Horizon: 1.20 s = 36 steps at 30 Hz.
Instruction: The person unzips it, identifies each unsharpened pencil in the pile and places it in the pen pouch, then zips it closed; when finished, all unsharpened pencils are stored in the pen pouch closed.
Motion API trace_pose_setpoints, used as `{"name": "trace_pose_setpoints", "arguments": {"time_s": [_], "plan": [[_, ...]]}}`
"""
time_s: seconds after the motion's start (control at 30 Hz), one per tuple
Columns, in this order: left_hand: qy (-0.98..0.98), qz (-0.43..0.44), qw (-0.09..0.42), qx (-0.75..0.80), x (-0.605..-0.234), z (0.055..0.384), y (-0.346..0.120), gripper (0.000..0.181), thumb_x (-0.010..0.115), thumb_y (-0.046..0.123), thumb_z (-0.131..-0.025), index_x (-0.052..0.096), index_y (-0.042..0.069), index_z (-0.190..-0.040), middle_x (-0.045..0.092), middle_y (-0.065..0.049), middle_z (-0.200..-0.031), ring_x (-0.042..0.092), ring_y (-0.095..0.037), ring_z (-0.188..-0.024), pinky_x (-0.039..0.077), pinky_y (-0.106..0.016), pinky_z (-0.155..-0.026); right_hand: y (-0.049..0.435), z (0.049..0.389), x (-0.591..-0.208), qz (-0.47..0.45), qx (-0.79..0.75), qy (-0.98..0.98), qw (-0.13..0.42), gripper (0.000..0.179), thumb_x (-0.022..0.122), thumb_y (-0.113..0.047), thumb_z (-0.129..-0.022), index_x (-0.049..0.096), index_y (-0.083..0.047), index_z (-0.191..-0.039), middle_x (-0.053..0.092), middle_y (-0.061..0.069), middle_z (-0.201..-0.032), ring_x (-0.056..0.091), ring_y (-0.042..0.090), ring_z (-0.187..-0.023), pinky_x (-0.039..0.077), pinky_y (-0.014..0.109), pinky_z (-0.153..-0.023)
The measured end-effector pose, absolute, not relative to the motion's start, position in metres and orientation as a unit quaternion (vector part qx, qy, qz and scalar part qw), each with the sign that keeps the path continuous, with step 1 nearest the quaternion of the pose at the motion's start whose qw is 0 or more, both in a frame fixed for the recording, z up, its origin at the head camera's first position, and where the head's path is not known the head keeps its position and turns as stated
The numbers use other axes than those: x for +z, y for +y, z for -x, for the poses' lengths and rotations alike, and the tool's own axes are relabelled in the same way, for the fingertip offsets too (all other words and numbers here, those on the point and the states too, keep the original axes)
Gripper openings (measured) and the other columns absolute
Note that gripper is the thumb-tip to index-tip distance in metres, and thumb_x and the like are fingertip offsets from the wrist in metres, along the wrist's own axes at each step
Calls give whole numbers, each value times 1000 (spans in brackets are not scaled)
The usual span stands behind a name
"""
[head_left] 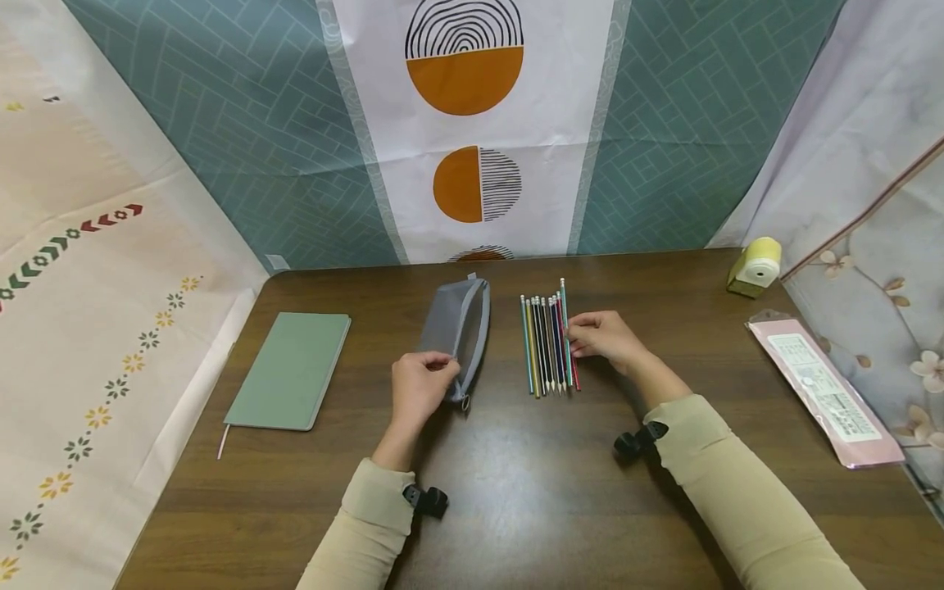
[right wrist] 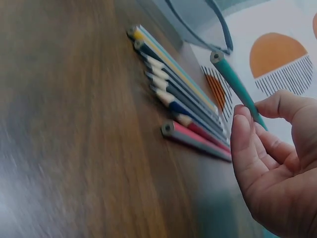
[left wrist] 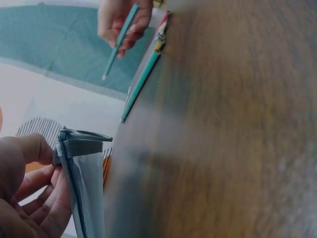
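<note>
My forearms reach forward over the worktop point(head_left: 501, 508), hands well apart. My left hand point(head_left: 420, 381), fingers bent, pinches the pencil case point(head_left: 442, 315) at its near end, left of the pencils point(head_left: 546, 344). My right hand point(head_left: 601, 334) angles in from the right, thumb and fingertips pinching a green pencil point(right wrist: 237, 87) raised above the row's right side.
</note>
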<state>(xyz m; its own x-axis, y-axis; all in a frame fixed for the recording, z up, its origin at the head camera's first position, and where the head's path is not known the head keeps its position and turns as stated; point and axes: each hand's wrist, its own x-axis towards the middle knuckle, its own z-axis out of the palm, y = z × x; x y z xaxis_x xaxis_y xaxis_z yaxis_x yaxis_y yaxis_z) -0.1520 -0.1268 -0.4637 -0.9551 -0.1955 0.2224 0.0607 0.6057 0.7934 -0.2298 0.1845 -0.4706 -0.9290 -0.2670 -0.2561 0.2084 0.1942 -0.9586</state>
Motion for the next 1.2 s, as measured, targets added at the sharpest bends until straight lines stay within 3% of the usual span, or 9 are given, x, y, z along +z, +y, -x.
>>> {"name": "trace_pose_setpoints", "arguments": {"time_s": [0.53, 1.2], "plan": [[-886, -8, 177, -429, -456, 153, -126, 12, 71, 6, -76, 82, 7, -78, 75, -5, -71, 68, -17, -62, 58, -34, -58, 148, 217, -461, 48, -660, 719, 213, 36, 59, 0, -98, 53, 22, -126, 70, 12, -92, 66, 12, -70, 61, 25, -69], [-876, 22, 150, -459, -460, 151, -110, 11, 71, 4, -80, 82, 3, -82, 74, -6, -71, 68, -13, -59, 59, -33, -58, 116, 214, -461, 52, -677, 690, 249, 38, 62, -2, -98, 54, 21, -127, 71, 4, -85, 67, 10, -69, 61, 24, -69]]}}
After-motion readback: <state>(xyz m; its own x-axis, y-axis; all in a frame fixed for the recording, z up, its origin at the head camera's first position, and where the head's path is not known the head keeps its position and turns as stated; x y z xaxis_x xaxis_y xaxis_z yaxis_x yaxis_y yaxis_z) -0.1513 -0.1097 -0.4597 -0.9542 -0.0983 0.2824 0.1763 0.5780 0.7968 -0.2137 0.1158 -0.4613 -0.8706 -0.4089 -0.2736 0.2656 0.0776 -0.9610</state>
